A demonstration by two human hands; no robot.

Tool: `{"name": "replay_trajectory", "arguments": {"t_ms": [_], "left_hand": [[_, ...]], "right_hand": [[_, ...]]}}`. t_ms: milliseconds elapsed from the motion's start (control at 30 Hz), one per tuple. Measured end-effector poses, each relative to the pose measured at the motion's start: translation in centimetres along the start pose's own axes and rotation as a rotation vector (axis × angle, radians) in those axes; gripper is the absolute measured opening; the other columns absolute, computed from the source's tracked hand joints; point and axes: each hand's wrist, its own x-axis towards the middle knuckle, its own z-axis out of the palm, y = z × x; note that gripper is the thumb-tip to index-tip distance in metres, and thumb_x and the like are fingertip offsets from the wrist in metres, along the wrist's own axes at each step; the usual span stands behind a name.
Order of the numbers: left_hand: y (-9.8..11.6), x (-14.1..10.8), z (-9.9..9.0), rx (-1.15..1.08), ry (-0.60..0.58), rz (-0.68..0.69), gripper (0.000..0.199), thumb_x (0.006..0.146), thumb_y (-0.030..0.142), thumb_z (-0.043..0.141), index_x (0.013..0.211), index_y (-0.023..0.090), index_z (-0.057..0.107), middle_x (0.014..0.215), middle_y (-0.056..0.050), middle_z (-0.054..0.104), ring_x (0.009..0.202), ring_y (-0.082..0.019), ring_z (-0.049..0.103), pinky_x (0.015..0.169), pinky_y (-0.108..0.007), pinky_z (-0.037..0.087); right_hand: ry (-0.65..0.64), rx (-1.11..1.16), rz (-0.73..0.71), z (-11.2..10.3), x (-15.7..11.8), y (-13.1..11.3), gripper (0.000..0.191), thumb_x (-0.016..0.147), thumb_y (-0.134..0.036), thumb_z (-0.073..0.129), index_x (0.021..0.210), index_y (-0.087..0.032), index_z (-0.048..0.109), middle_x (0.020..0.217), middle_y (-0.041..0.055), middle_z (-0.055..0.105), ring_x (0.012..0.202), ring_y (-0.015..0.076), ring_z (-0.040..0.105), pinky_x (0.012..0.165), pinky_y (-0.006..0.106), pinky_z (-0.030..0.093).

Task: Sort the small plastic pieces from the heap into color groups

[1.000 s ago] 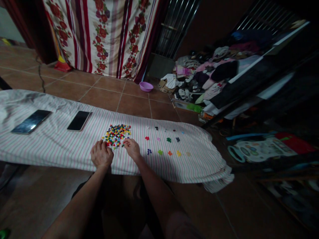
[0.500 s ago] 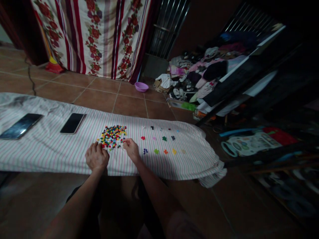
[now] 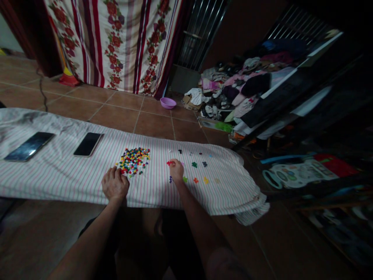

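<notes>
A mixed pile of small multicoloured pieces lies on a striped cloth. At the pile's near left edge my left hand rests palm down, its fingers lying on the cloth, open. My right hand is pinched closed over the small red group; whatever is between its fingertips is too small to make out. Around it sit little single-colour groups: dark green, grey, orange, yellow, black and white. My hand partly covers the pink, purple and lime ones.
Two dark-screened devices, a larger one and a phone, lie on the left of the cloth. Beyond are a purple basin on the tiled floor, a floral curtain and a heap of clothes.
My right hand has moved right, from the edge of the mixed pile to the red group. My left hand stays beside the pile. The whole view has shifted slightly.
</notes>
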Motion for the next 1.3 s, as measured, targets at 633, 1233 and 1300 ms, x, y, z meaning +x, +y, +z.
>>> {"name": "replay_trajectory", "arguments": {"t_ms": [633, 1233, 1300], "left_hand": [[0.2, 0.0, -0.2, 0.011, 0.009, 0.002, 0.03, 0.083, 0.024, 0.046, 0.107, 0.017, 0.063, 0.125, -0.013, 0.061, 0.122, -0.029, 0.049, 0.104, -0.045, 0.032], [0.3, 0.1, -0.4, 0.021, -0.028, 0.003, 0.034, 0.083, 0.021, 0.046, 0.112, 0.014, 0.063, 0.127, -0.016, 0.06, 0.123, -0.03, 0.048, 0.105, -0.048, 0.033], [0.3, 0.1, -0.3, 0.014, -0.035, -0.002, 0.034, 0.083, 0.021, 0.047, 0.112, 0.014, 0.063, 0.127, -0.016, 0.06, 0.124, -0.031, 0.048, 0.105, -0.048, 0.032]], "right_hand": [[-0.022, 0.022, 0.034, 0.4, 0.6, 1.7, 0.037, 0.073, -0.01, 0.042, 0.099, -0.019, 0.068, 0.097, 0.0046, 0.073, 0.092, 0.0164, 0.066, 0.09, 0.031, 0.048], [-0.013, 0.025, 0.012, -0.4, 0.7, 1.8, 0.041, 0.076, -0.009, 0.04, 0.105, -0.013, 0.07, 0.1, 0.0119, 0.068, 0.098, 0.0205, 0.063, 0.095, 0.034, 0.046], [0.035, 0.013, -0.013, -0.5, 0.5, 1.3, 0.041, 0.076, -0.009, 0.04, 0.102, -0.014, 0.07, 0.097, 0.0112, 0.066, 0.095, 0.0204, 0.062, 0.094, 0.034, 0.047]]}}
